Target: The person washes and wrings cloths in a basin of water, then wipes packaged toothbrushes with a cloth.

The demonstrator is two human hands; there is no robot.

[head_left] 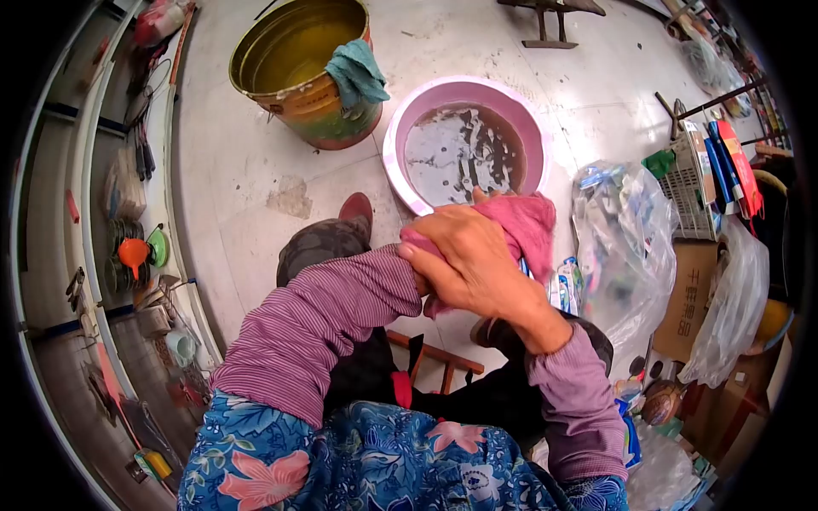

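On your side of the lilac-pink basin [535, 140] with grey-brown water [464, 149], your cloth [532, 223] is deep pink. Left of the basin, the bucket [328, 123] is yellow-green, its rag [356, 75] teal. Your sleeves [332, 289] are purple-striped; your blue top [366, 451] has pink flowers.

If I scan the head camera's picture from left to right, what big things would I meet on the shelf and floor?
Orange funnel-shaped item on the shelf → large bucket → pink basin of murky water → big clear plastic bag → cardboard box with printed characters.
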